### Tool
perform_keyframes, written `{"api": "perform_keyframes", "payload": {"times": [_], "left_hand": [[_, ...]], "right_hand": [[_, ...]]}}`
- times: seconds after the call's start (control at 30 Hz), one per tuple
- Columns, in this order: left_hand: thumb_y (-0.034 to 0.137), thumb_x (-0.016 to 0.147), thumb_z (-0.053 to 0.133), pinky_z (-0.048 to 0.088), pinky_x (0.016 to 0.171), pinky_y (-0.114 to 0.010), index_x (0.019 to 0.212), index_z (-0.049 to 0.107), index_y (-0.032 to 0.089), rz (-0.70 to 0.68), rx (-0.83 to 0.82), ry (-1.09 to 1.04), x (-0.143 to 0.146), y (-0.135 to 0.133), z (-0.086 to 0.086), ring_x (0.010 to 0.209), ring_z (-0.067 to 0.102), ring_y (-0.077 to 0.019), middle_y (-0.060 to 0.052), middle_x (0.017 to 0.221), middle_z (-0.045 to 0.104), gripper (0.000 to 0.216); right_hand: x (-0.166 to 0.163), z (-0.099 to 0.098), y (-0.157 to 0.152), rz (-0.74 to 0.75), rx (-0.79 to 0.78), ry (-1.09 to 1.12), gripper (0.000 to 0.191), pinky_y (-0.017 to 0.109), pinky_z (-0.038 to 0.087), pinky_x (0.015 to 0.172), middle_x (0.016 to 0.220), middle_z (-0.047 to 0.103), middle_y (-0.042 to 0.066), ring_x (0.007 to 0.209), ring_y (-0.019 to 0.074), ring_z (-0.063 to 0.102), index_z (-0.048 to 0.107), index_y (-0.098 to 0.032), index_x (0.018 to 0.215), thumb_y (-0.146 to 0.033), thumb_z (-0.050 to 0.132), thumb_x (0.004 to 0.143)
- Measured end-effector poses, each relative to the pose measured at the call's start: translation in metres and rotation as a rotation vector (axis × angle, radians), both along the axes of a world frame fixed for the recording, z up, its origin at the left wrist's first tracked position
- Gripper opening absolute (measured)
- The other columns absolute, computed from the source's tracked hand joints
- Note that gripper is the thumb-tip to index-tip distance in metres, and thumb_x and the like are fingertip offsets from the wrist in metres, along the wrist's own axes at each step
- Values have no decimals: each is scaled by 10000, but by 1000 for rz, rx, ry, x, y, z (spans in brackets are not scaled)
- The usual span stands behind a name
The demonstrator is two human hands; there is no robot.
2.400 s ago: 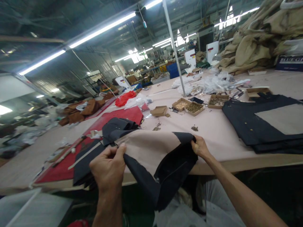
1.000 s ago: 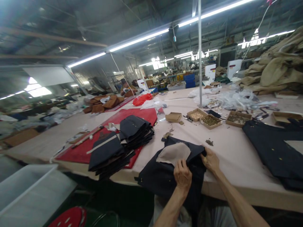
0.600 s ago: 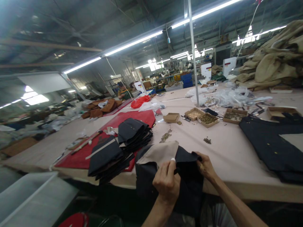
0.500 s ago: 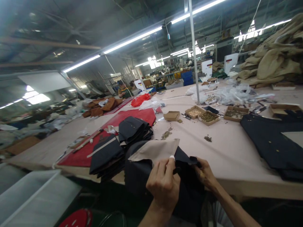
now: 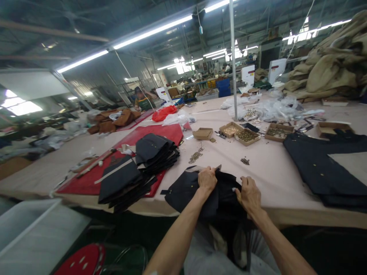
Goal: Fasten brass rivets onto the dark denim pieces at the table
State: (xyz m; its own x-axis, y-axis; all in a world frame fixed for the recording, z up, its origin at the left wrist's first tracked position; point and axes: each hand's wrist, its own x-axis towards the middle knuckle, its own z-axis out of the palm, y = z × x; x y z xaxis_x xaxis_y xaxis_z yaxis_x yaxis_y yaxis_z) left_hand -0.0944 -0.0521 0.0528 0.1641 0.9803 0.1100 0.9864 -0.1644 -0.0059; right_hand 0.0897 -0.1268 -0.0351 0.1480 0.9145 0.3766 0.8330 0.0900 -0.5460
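A black fabric piece point(image 5: 183, 189) with small brass-coloured studs and a beige backing hangs over the table's front edge. My left hand point(image 5: 208, 178) is closed on its upper edge, where a bit of beige shows. At the other side, my right hand point(image 5: 250, 195) pinches the black cloth between thumb and fingers. To the left lie two stacks of similar dark pieces, the nearer stack point(image 5: 119, 181) and the farther stack point(image 5: 153, 149). Small metal rings point(image 5: 195, 156) are scattered beyond the cloth, with a little heap of dark fittings point(image 5: 245, 161) to the right.
Cardboard boxes of small hardware point(image 5: 248, 136) stand behind, near a metal pole point(image 5: 233, 65). A hammer point(image 5: 97, 163) lies on a red sheet point(image 5: 143, 133). More dark cloth point(image 5: 318, 164) is at right. A red stool point(image 5: 82, 261) and white bin point(image 5: 34, 229) are at lower left. A person point(image 5: 145, 100) is across the table.
Both hands have moved forward with the black piece, which now rests more on the tabletop. Its beige side has turned down, so the studded dark side faces up.
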Motion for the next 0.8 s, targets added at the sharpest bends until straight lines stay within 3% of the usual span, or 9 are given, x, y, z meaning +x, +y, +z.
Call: {"api": "perform_keyframes", "payload": {"times": [0.1, 0.17, 0.23, 0.4, 0.5, 0.63, 0.73, 0.8], "left_hand": [[175, 899, 462, 452, 750, -322, 985, 705, 175, -16, -6, -41, -1, 8, -24, 903, 618, -220, -105, 974, 647, 258], [175, 900, 466, 447, 754, -325, 968, 707, 161, -45, -2, -70, -3, 13, -34, 897, 612, -220, -110, 958, 639, 251], [163, 895, 470, 442, 763, -337, 970, 706, 155, -93, 3, -104, -7, 21, -39, 893, 603, -224, -115, 952, 628, 247], [206, 878, 531, 438, 807, -362, 950, 694, 172, -244, -8, -246, -17, 46, -44, 916, 576, -235, -107, 985, 598, 182], [224, 816, 604, 449, 809, -333, 958, 667, 180, -269, -22, -451, -24, 50, -55, 892, 567, -201, -74, 1005, 593, 162], [270, 725, 710, 476, 858, -340, 1051, 621, 169, -241, -212, -988, -39, 46, -69, 900, 591, -187, -44, 966, 633, 353], [290, 699, 762, 443, 1005, -404, 1143, 596, 173, -299, -383, -1452, -52, 41, -70, 1091, 604, -227, -90, 1152, 658, 488], [293, 695, 780, 392, 1079, -448, 1166, 609, 184, -326, -427, -1634, -59, 36, -67, 1196, 575, -256, -112, 1248, 643, 512]], "right_hand": [[3, -1, 4, 267, 107, 14, 286, 402, 425, 871, 1025, 595, 116, 1001, 276, 525, 623, -201, 1089, -137, 566, 816], [6, -8, 11, 483, 90, 65, 306, 387, 436, 853, 992, 591, 85, 958, 252, 527, 654, -221, 1055, -107, 582, 780], [9, -16, 19, 581, 44, 128, 358, 384, 446, 833, 988, 592, 72, 935, 244, 529, 682, -234, 1054, -98, 621, 729], [12, -29, 35, 581, -62, 233, 329, 376, 458, 816, 960, 613, 54, 916, 233, 549, 733, -250, 968, -87, 641, 697], [11, -29, 35, 541, -69, 281, 278, 366, 462, 812, 940, 622, 45, 902, 224, 562, 735, -250, 921, -95, 641, 711], [8, -27, 33, 498, -65, 333, 220, 353, 467, 803, 914, 630, 35, 879, 213, 574, 720, -243, 865, -101, 659, 709], [8, -27, 33, 503, -63, 340, 208, 353, 469, 806, 917, 636, 34, 879, 211, 579, 721, -245, 870, -110, 667, 722], [9, -27, 34, 518, -59, 330, 201, 354, 469, 800, 915, 638, 36, 876, 213, 580, 731, -252, 878, -122, 669, 739]]}}
